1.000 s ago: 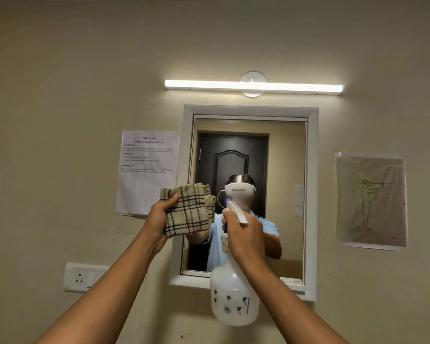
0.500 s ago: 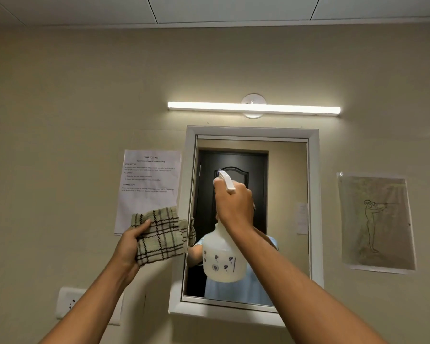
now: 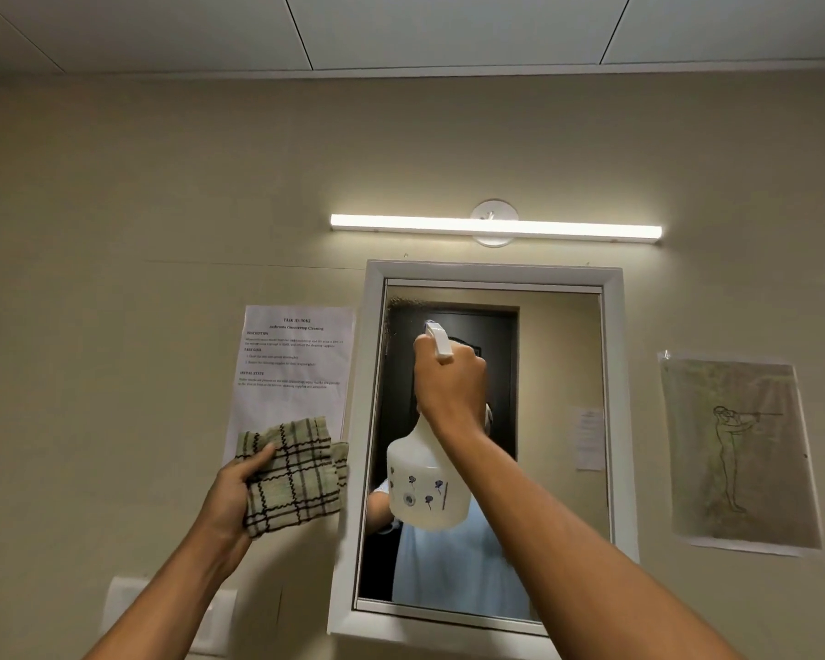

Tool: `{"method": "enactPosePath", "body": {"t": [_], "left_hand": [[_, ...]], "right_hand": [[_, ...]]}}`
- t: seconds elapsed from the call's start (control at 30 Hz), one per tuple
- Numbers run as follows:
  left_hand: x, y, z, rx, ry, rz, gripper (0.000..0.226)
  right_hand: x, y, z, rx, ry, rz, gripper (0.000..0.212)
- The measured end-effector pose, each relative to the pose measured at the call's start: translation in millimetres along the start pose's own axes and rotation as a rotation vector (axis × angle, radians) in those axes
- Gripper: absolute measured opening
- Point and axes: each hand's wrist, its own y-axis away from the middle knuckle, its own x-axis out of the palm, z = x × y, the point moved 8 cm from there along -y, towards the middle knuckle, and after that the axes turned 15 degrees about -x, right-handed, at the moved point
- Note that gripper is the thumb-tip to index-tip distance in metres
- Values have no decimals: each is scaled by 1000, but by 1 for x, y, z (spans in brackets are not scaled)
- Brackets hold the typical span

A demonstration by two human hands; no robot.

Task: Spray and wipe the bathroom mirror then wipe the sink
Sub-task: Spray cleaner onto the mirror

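Observation:
A white-framed mirror [image 3: 558, 373] hangs on the beige wall, with a patch of fine spray droplets at its upper left corner. My right hand [image 3: 448, 388] grips the neck of a translucent white spray bottle [image 3: 425, 488] with small blue flower prints, held in front of the mirror's upper left, nozzle pointing at the glass. My left hand [image 3: 232, 493] holds a folded green checked cloth [image 3: 291, 473] just left of the mirror frame, against the wall. The sink is out of view.
A tube light [image 3: 496, 228] is mounted above the mirror. A printed sheet [image 3: 296, 354] is taped to the wall left of the mirror, and a drawing [image 3: 739, 450] to its right. A white socket plate [image 3: 220, 621] sits low on the left.
My right hand has raised the spray bottle from the mirror's lower edge toward its upper left, and droplets now show there. My left hand with the cloth has dropped lower and further left.

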Motion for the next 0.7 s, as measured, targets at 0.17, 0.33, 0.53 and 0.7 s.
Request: {"method": "enactPosePath", "body": {"t": [0.17,0.33,0.53,0.7], "left_hand": [[0,-3,2,2,26,5,30],[12,-8,10,-5,39,52,29],[25,-19,23,-35,35,84,38],[42,-25,30,-35,40,104,31]], "right_hand": [[-32,-12,-11,11,30,-61,40],[-72,-14,-31,45,64,-131,36],[-136,-16,-52,98,184,-241,37],[-171,-12,-73,132,252,-278,37]]}}
